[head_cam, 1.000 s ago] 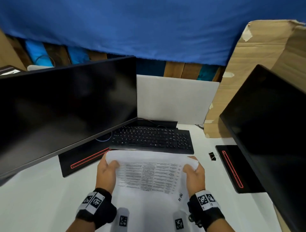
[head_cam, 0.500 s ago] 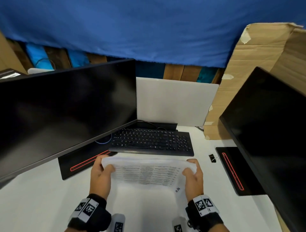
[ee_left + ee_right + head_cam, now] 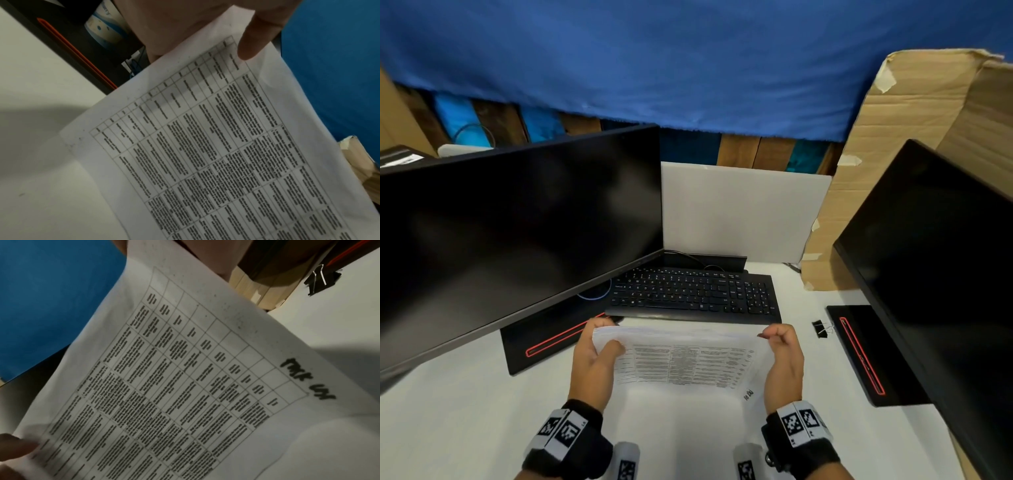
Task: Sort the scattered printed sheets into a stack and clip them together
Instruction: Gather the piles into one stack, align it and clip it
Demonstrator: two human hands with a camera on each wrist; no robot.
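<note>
I hold a stack of printed sheets (image 3: pixel 688 365) with a table of text between both hands, just in front of the keyboard. My left hand (image 3: pixel 606 339) grips the top left corner, with the thumb (image 3: pixel 252 40) on the printed face (image 3: pixel 205 146). My right hand (image 3: pixel 774 337) pinches the top right corner with curled fingers. In the right wrist view the top sheet (image 3: pixel 174 378) bears black handwriting near its edge. A black binder clip (image 3: pixel 820 329) lies on the white desk to the right of my right hand, and shows in the right wrist view as the clip (image 3: pixel 320 280).
A black keyboard (image 3: pixel 691 294) lies right behind the sheets. A dark monitor (image 3: pixel 510 240) stands at the left on a red-striped base (image 3: pixel 551 339). Another monitor (image 3: pixel 935 260) is at the right, its base (image 3: pixel 866 353) beside the clip. Cardboard (image 3: pixel 893 137) leans at the back right.
The stack has tipped so that less of the printed face shows. My right fingers have moved from over the corner to a curled pinch at the top edge.
</note>
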